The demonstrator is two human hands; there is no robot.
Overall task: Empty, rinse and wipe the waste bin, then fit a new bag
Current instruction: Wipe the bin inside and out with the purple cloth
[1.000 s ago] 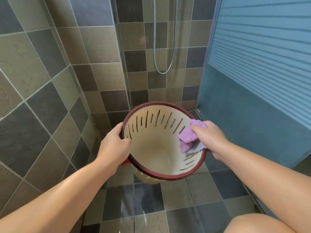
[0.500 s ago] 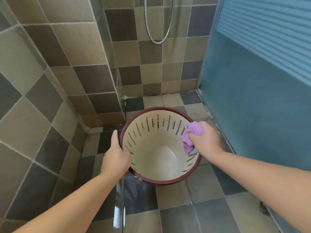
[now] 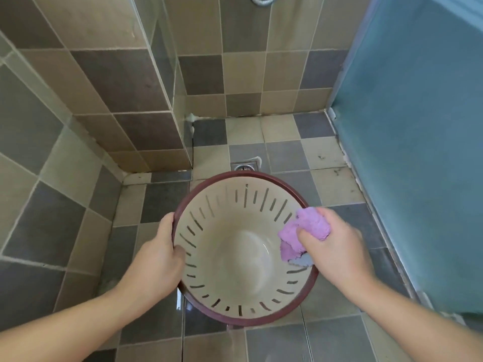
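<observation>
The waste bin [image 3: 236,205] is cream plastic with slotted walls and a dark red rim, seen from above with its inside bare. My left hand [image 3: 159,259] grips the rim on the left side, thumb over the edge. My right hand [image 3: 337,246] holds a bunched purple cloth [image 3: 307,231] against the inner wall at the right rim. A grey-blue corner of the cloth hangs below my fingers.
I stand in a tiled shower corner. A floor drain [image 3: 245,166] lies just beyond the bin. A glass partition [image 3: 167,82] rises at the left, a frosted blue door [image 3: 407,152] closes the right side. The floor tiles look wet near my feet.
The view has tilted down toward the floor and the bin has come lower, now facing straight up. My right hand with the cloth stays at the right rim.
</observation>
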